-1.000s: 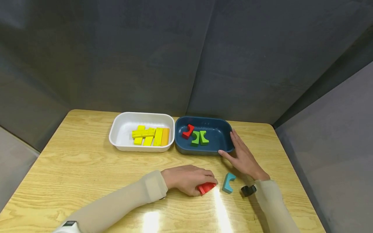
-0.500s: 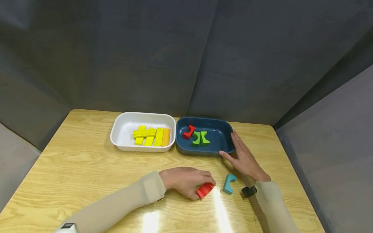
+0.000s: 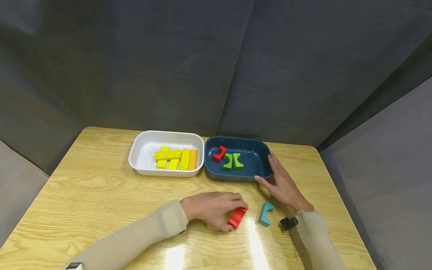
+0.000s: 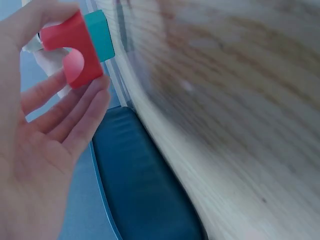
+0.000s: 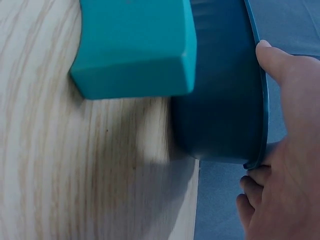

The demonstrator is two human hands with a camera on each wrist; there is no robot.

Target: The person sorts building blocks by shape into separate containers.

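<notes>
My left hand [image 3: 212,208] pinches a red arch-shaped block [image 3: 237,216] between thumb and fingers, low over the table's front middle. In the left wrist view the red block [image 4: 90,52] shows its half-round notch, held at the fingertips. My right hand [image 3: 285,187] rests at the right end of the dark blue bin [image 3: 233,175], fingers extended along its outside and thumb at the front rim. Between my hands a teal notched block [image 3: 264,215] sits on the table; it looms large in the right wrist view. One red notched block [image 3: 219,154] and two green ones [image 3: 237,162] lie inside the blue bin.
Left of the blue bin, side by side with it, stands a white bin [image 3: 143,152] holding several yellow bar blocks [image 3: 167,155] and an orange-yellow one [image 3: 192,160]. Dark cloth panels [image 3: 162,67] rise behind the wooden table [image 3: 101,187], with a grey panel [image 3: 391,172] at the right.
The red block in my left hand has turned and shifted slightly left, now more upright in the head view. My right hand stays at the blue bin's end.
</notes>
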